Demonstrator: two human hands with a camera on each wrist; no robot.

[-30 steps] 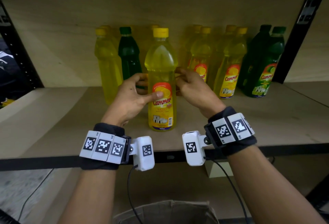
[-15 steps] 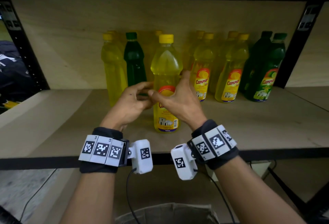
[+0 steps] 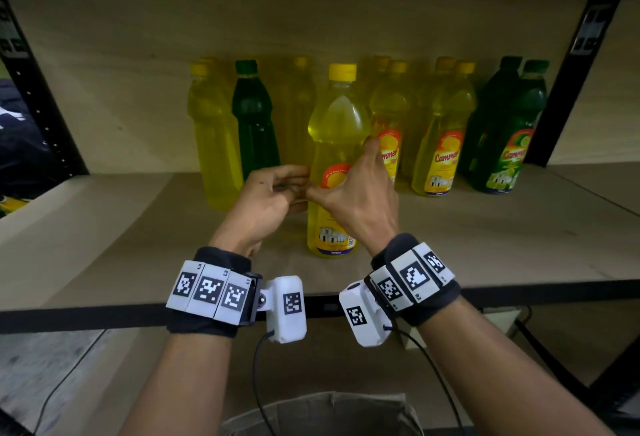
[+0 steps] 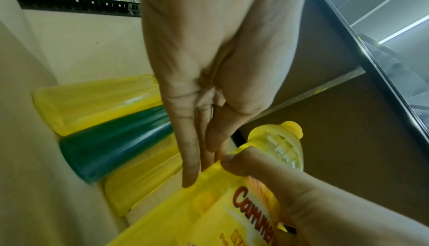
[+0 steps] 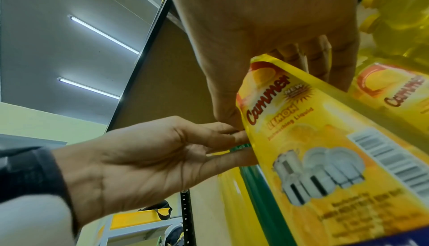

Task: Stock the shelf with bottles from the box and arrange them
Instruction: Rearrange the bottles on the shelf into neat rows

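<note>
I saw a yellow bottle (image 3: pixel 337 162) standing upright on the shelf (image 3: pixel 485 245), nearer to me than the row of bottles (image 3: pixel 436 131) at the far wall. Both hands were raised in front of it, with the wrists bent up. The right hand (image 3: pixel 360 200) had its grip round the label part: the thumb pressed the left edge of the label, and the fingers (image 5: pixel 341 62) curled behind the right side of the bottle. The left hand (image 3: pixel 268 198) was just left of it, palm turned to the right, with its grip almost flat. Its fingers (image 4: pixel 190 158) were nearly straight and the tips touched the left side of the bottle, near the right thumb. A green bottle (image 3: pixel 254 117) stood behind the left hand. The box (image 3: pixel 322 411) was below the shelf, close to me.
</note>
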